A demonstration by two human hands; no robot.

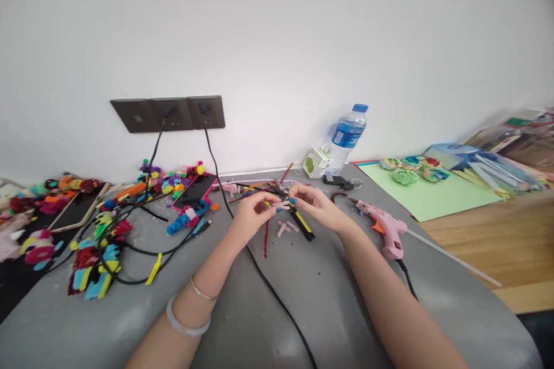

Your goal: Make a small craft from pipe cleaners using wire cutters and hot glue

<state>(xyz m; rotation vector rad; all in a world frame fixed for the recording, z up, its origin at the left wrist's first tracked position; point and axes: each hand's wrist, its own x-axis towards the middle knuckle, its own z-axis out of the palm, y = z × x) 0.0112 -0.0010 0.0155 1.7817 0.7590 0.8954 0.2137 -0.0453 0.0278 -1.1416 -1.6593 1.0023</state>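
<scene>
- Pale pink, the small piece [282, 204] sits between the 2 hands, over the grey table [329, 300]; holding it near its ends should leave the middle workable.
- Left hand [252, 214]: thumb and fingers pinch the piece; a light grip would avoid crushing it.
- Right hand [318, 207]: fingertips lie at its right end; I cannot tell whether they grip it.
- Best work clear of the yellow-and-black-handled tool [302, 223] and loose pink pieces [283, 228] below.
</scene>
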